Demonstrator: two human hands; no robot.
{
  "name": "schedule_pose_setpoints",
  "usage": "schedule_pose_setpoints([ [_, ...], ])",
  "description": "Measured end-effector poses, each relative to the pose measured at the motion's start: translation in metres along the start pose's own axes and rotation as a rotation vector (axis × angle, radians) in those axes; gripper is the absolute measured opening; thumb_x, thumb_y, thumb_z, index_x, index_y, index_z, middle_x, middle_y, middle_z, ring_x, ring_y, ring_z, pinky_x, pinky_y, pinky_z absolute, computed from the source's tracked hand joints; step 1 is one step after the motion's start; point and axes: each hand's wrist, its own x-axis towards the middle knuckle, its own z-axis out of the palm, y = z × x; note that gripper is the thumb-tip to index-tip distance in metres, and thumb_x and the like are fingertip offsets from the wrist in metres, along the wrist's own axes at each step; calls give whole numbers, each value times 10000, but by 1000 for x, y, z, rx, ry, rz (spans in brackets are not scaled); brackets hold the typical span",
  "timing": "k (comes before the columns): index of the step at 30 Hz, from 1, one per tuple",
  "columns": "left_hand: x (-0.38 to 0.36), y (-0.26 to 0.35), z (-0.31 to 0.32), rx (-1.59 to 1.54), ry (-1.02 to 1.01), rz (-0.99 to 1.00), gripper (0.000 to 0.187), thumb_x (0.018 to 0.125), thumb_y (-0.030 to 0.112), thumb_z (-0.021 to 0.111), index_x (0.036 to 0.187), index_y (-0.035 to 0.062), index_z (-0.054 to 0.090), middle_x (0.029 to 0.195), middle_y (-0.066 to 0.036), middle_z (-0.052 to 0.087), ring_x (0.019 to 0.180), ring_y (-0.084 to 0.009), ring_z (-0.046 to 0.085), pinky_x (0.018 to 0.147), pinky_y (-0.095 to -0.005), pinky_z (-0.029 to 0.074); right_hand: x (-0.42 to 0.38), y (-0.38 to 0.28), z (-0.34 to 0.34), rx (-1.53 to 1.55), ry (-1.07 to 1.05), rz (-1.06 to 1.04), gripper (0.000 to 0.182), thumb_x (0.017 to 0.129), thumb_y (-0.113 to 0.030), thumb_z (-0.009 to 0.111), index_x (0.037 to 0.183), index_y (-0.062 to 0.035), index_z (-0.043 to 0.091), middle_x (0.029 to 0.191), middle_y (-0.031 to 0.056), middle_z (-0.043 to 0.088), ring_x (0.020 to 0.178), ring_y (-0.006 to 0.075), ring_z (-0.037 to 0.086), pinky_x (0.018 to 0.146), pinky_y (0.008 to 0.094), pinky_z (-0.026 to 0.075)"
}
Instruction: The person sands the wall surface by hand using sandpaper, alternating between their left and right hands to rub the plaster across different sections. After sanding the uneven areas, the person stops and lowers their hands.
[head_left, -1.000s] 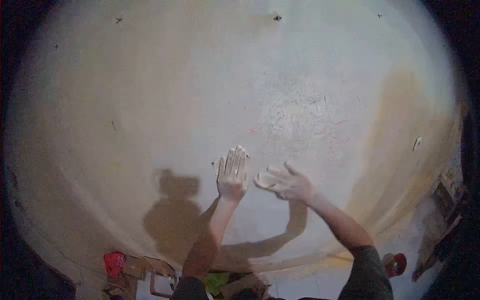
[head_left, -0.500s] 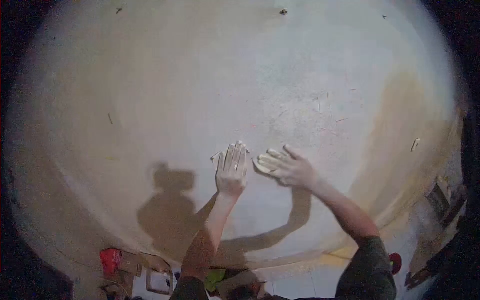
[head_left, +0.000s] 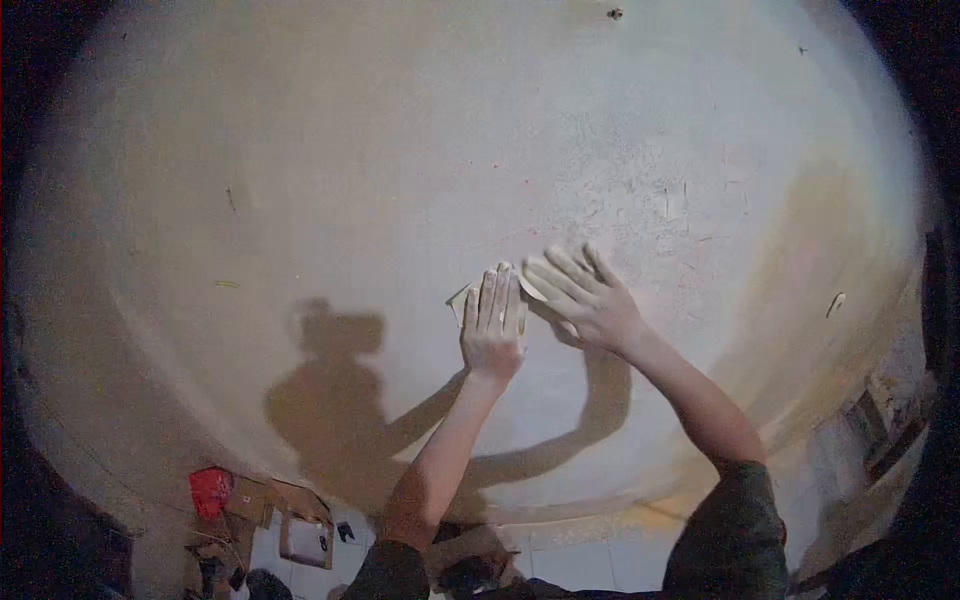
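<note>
Two pale sheets, which look like sandpaper, lie under my hands against a large off-white wall (head_left: 420, 170). My left hand (head_left: 493, 330) is pressed flat with its fingers together and pointing up. A folded corner of the left sandpaper sheet (head_left: 461, 303) sticks out beside the fingers. To its right, my right hand (head_left: 592, 303) leans over to the left, fingers stretched and slightly apart. The edge of the right sandpaper sheet (head_left: 533, 286) shows under its fingertips. Whitish dust coats the fingers of both hands. Most of each sheet is hidden.
Rough, scratched patches (head_left: 640, 195) mark the wall above the hands, and a brownish stain (head_left: 805, 240) lies at the right. A small knob (head_left: 615, 14) sticks out at the top. Below at left are a red item (head_left: 211, 491) and a white-topped box (head_left: 305, 538).
The view has tilted and shifted slightly. My right hand has slid up and toward my left hand, so the gap between them is narrower. Both sheets still lie beneath the hands.
</note>
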Motion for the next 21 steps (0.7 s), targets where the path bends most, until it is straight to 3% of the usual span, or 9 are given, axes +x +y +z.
schedule_pose_setpoints([
  [2,5,-3,0,-16,-15,-1,532,904,159,542,1403,-22,503,1487,-174,474,1400,-334,425,1176,-484,274,-22,30,-6,-59,-178,-253,640,904,-258,557,1514,-303,369,1561,41,393,1477,216,295,1234,532,88],
  [5,0,-2,6,68,-36,51,534,905,169,544,1400,-27,503,1486,-177,474,1396,-337,428,1173,-486,280,36,76,-59,-254,220,161,595,959,-263,466,1539,-233,334,1570,42,378,1491,247,258,1237,504,72],
  [7,1,-2,8,-5,10,21,535,930,162,505,1397,-95,466,1476,-253,451,1409,-415,382,1167,-543,254,78,101,-69,-314,507,366,608,961,-241,451,1550,-189,309,1561,60,393,1491,282,251,1235,499,56],
  [10,-3,-4,16,-10,21,15,544,939,177,515,1401,-106,453,1481,-256,442,1409,-425,377,1165,-547,253,101,76,-50,-272,584,448,612,967,-245,439,1557,-174,291,1563,80,384,1493,296,240,1232,504,50],
  [12,-7,-3,20,-62,26,-8,547,944,178,511,1404,-109,445,1491,-259,428,1416,-428,362,1169,-547,245,70,40,-21,-249,271,358,603,953,-268,454,1538,-178,336,1565,79,382,1486,288,263,1231,527,52],
  [14,-6,-9,13,-90,21,-9,549,948,180,506,1407,-113,437,1500,-261,414,1424,-431,347,1173,-548,237,15,-1,-1,-61,70,129,606,921,-276,551,1506,-277,396,1565,-6,387,1467,237,317,1235,537,86],
  [16,5,-11,12,-69,10,-6,551,926,177,512,1414,-73,457,1508,-277,393,1427,-411,352,1176,-522,250,-33,-4,25,-54,-45,74,634,891,-302,611,1494,-288,416,1563,-12,388,1469,214,313,1237,534,87],
  [18,59,-17,-3,-74,71,75,584,883,32,439,1454,-79,397,1551,-255,336,1479,-401,246,1212,-540,140,-24,5,18,-80,7,106,648,881,-316,626,1493,-281,417,1565,-10,384,1472,208,306,1238,530,84],
  [21,191,-21,-23,41,184,139,656,844,28,448,1497,22,383,1582,-180,317,1492,-355,231,1227,-545,89,7,22,8,-213,90,160,681,872,-366,628,1503,-226,410,1570,19,375,1481,216,284,1241,517,73],
])
